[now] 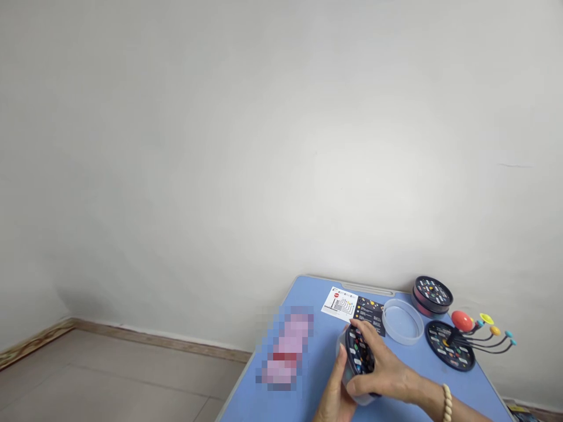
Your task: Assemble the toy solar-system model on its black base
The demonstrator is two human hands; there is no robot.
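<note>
Both my hands hold a round black box [358,351] with small coloured pictures on its top, over the blue table [316,293]. My right hand [387,369], with a bead bracelet on the wrist, wraps over the box's top and right side, fingers closed on it. My left hand [336,390] grips the box from the lower left. A clear round lid [402,321] lies just beyond the box.
A printed leaflet [354,308] lies at the table's far edge. A second black round box [433,294] stands at the far right. Beside it a solar system model [461,337] with coloured balls on thin arms sits on a black disc. A blurred pink patch [288,346] lies left.
</note>
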